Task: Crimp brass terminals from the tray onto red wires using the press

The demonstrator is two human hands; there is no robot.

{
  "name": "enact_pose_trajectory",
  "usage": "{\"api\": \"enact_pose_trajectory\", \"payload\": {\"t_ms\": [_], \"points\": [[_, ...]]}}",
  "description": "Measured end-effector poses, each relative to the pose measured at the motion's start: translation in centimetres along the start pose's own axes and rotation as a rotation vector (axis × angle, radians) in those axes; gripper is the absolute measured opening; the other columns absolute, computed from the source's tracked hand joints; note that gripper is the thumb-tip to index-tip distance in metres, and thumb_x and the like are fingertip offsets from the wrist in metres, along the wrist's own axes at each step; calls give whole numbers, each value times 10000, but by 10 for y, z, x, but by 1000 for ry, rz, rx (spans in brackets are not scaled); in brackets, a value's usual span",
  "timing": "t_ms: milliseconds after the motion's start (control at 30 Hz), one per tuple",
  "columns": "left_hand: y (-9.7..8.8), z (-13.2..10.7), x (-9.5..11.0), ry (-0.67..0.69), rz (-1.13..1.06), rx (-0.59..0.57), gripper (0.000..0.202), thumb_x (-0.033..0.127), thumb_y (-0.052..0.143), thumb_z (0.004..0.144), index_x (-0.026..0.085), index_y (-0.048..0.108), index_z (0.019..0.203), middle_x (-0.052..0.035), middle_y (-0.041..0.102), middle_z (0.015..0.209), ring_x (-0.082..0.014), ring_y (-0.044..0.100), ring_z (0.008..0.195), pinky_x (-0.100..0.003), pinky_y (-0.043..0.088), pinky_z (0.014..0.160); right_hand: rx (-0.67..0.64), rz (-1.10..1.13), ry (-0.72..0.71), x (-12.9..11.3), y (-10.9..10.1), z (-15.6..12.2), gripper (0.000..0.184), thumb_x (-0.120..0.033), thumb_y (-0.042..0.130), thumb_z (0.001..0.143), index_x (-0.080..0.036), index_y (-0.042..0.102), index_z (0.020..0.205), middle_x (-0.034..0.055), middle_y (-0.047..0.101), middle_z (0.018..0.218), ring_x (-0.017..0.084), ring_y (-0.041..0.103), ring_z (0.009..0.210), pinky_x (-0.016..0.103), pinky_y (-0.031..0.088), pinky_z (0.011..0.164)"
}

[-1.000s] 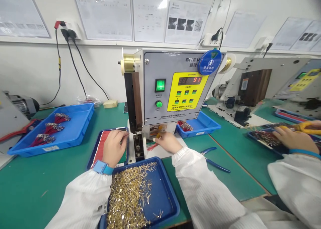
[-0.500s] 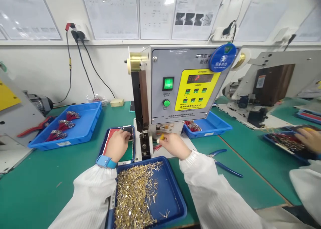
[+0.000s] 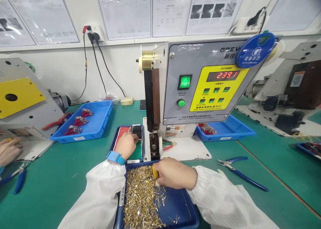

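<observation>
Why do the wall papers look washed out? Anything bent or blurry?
Head view: lamp glare whitens the wall papers; the wide lens tilts the machine; the red counter, right hand and gold pins look sharp.

The crimping machine (image 3: 200,88) stands at the centre of the surface (image 3: 62,182). Directly before it lies the pin tray (image 3: 180,212); the wire tray (image 3: 137,152) sits just left of its base. One bin (image 3: 100,120) lies farther left, a second bin (image 3: 233,132) right. Pliers (image 3: 240,175) lie right of the pin tray.
</observation>
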State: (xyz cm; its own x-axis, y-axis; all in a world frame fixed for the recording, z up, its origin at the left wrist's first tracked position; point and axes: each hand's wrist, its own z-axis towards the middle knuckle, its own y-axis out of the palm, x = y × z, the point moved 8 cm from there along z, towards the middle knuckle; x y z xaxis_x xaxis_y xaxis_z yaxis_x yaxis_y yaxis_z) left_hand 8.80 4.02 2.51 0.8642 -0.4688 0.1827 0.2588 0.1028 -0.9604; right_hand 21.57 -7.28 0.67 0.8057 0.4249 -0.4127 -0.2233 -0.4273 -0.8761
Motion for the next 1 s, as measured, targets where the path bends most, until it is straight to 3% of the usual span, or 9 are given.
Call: {"api": "enact_pose_trajectory", "payload": {"t_ms": [233,533,867,1000], "points": [[3,-1,-1,-14,9,16,234,100,470,856,168,660,737,-102,663,789,-251,600,830,-343,441,713,22,1,-35,-2,-4,-1,84,-251,695,740,-193,635,753,-17,606,647,139,535,633,232,269,541],[4,1,-6,-2,-78,-35,232,95,497,793,183,681,684,-68,704,799,-217,612,766,-326,446,731,91,109,-84,-4,-9,0,62,-228,680,766,-177,651,745,-22,619,644,109,523,590,215,306,549],[6,1,-8,-47,-27,-21,200,93,491,817,169,669,768,-92,669,816,-232,602,832,-331,439,731,120,124,-124,-8,-12,1,48,-157,646,750,-168,640,705,-16,615,640,109,513,592,214,323,569],[5,3,-13,-82,-63,11,165,105,521,826,165,675,819,-80,676,834,-225,612,866,-324,448,771,144,118,-165,-10,-13,0,54,-127,616,741,-161,655,727,6,638,725,120,541,644,214,352,591]]}}
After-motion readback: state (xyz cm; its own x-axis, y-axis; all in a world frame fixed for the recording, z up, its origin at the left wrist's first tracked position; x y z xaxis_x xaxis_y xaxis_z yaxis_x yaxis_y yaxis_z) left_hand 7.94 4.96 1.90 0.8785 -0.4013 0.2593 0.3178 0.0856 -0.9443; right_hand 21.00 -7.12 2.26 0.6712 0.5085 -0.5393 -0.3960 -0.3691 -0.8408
